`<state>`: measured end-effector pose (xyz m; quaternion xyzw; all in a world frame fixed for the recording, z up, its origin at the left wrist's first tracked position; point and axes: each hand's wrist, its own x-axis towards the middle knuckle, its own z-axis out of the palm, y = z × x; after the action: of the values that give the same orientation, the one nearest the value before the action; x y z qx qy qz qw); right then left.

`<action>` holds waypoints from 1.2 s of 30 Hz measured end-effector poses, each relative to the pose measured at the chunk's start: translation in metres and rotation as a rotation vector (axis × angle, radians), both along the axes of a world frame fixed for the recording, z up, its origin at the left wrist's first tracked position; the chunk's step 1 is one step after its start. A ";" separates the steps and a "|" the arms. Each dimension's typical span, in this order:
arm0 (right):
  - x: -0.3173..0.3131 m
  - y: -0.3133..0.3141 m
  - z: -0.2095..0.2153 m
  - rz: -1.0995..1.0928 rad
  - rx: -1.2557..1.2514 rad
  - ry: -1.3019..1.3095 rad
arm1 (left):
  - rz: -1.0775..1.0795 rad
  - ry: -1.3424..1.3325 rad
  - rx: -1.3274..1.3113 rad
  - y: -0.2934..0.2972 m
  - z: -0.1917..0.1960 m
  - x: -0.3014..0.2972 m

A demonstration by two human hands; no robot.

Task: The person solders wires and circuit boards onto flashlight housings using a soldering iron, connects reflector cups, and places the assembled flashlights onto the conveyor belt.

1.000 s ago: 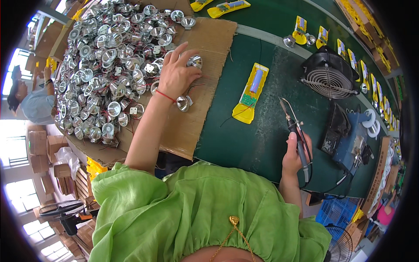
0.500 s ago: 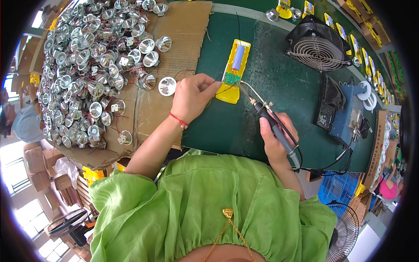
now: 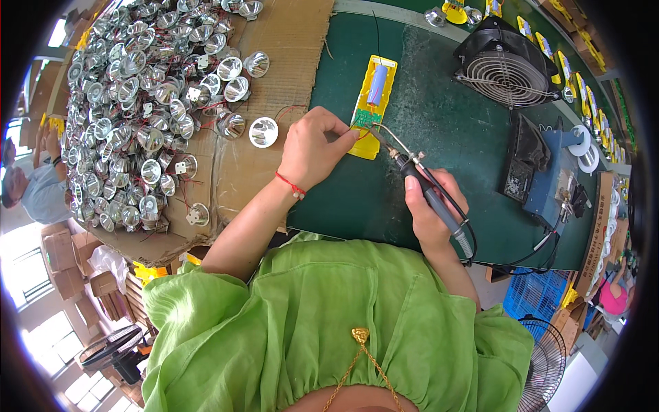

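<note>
A yellow plastic housing (image 3: 366,148) lies on the green work surface, with a blue cylindrical battery (image 3: 377,85) and a small green circuit board (image 3: 366,119) in it. My left hand (image 3: 317,147) is closed in a pinch at the board's left edge, on a thin wire mostly covered by the fingertips. A soldering iron (image 3: 434,200) with a thin metal tube clamped alongside is gripped in my right hand (image 3: 432,209). Its tip and the tube's end meet at the board's right side, close to my left fingertips. A dark wire (image 3: 377,34) sticks up past the housing's far end.
Left, cardboard (image 3: 292,51) bears a large heap of silver reflector cups (image 3: 137,89) with wires; one cup (image 3: 263,132) lies beside my left hand. At right stand a black fan (image 3: 504,75) and a blue device (image 3: 544,172) with a solder spool (image 3: 588,158). More yellow housings line the far right.
My left hand has moved slightly right, bringing its pinch up to the board. The iron's tip has shifted a little up and left, staying at the board.
</note>
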<state>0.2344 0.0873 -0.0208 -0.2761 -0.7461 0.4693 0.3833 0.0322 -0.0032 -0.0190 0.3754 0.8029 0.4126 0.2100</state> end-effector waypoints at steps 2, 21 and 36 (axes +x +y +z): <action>0.000 -0.001 -0.003 -0.041 -0.060 0.040 | 0.005 -0.022 -0.008 0.000 0.000 0.000; 0.001 0.000 -0.006 -0.025 -0.124 0.103 | -0.038 -0.027 0.036 -0.002 0.001 -0.002; -0.016 -0.002 -0.008 -0.108 -0.312 0.107 | -0.045 -0.023 -0.085 0.008 0.005 -0.007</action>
<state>0.2182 0.0850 -0.0289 -0.3465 -0.6268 0.5723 0.3994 0.0256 0.0044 -0.0143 0.3794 0.8085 0.3776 0.2445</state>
